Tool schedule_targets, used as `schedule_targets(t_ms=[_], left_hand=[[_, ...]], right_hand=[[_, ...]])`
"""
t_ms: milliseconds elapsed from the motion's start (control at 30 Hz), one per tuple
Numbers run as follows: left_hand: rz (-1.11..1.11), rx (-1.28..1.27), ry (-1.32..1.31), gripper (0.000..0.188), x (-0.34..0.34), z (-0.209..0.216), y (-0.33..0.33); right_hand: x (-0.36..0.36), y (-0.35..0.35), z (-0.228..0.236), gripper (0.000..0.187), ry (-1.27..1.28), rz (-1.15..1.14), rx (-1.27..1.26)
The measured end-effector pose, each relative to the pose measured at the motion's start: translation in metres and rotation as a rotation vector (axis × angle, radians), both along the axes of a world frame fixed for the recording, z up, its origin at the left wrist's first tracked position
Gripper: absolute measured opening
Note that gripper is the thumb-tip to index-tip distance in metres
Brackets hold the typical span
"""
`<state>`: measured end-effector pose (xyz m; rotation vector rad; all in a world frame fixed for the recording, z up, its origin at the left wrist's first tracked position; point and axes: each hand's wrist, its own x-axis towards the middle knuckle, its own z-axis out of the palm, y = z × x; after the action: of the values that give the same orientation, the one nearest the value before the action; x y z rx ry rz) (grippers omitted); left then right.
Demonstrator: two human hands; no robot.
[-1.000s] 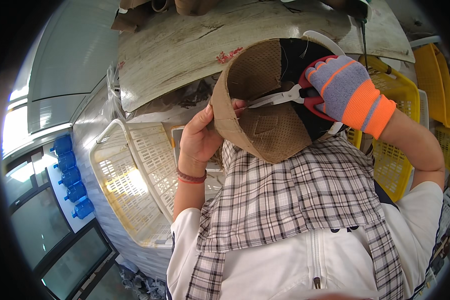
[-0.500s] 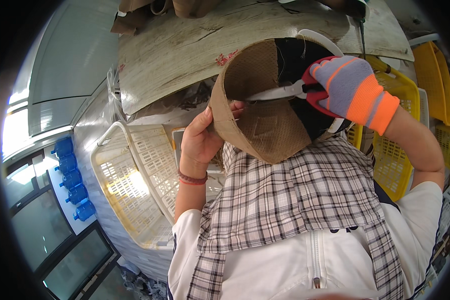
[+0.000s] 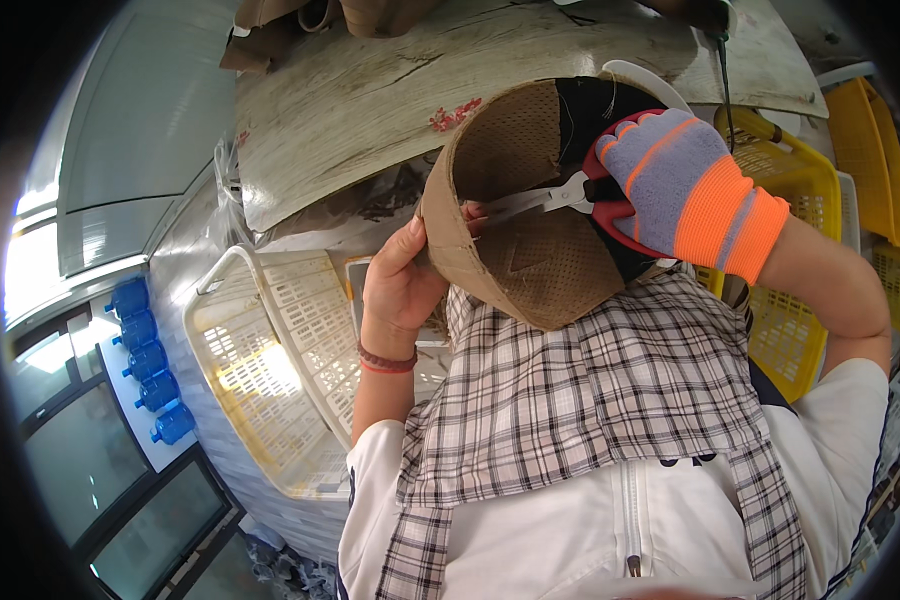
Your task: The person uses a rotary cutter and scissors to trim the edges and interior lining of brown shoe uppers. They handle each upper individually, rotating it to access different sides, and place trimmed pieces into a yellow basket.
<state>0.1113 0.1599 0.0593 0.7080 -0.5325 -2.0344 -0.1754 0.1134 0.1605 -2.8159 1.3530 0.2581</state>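
A stiff fabric band [image 3: 457,247], brown with a black section, forms a wide loop in front of my chest. My left hand [image 3: 402,268] pinches its left edge, thumb outside and fingertips inside the loop. In a grey and orange knitted glove, my right hand [image 3: 675,180] grips red-handled scissors [image 3: 567,193]. Their blades reach into the loop toward my left fingertips and look slightly parted. Loose threads [image 3: 610,100] hang at the black section. A white curved strip [image 3: 645,82] shows behind the band's far rim.
A worn wooden table [image 3: 350,110] lies ahead, with brown fabric pieces [image 3: 385,15] at its far edge. A white plastic basket [image 3: 260,350] stands at left, yellow baskets [image 3: 795,340] at right. Blue water bottles [image 3: 145,360] line the left wall.
My right hand and the scissors have shifted slightly left, and the blades' angle has turned. The scissors' handles look wider apart. My left hand keeps its hold on the band.
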Motion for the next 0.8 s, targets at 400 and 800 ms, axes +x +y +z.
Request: schedule_targets(t_ms=[400, 800], left_hand=[[-0.016, -0.043, -0.033, 0.035, -0.004, 0.006, -0.002], [0.044, 0.087, 0.17, 0.042, -0.012, 0.007, -0.003]], right_hand=[[-0.001, -0.002, 0.01, 0.032, 0.213, -0.071, 0.045], [-0.025, 0.004, -0.007, 0.04, -0.121, -0.133, 0.09]])
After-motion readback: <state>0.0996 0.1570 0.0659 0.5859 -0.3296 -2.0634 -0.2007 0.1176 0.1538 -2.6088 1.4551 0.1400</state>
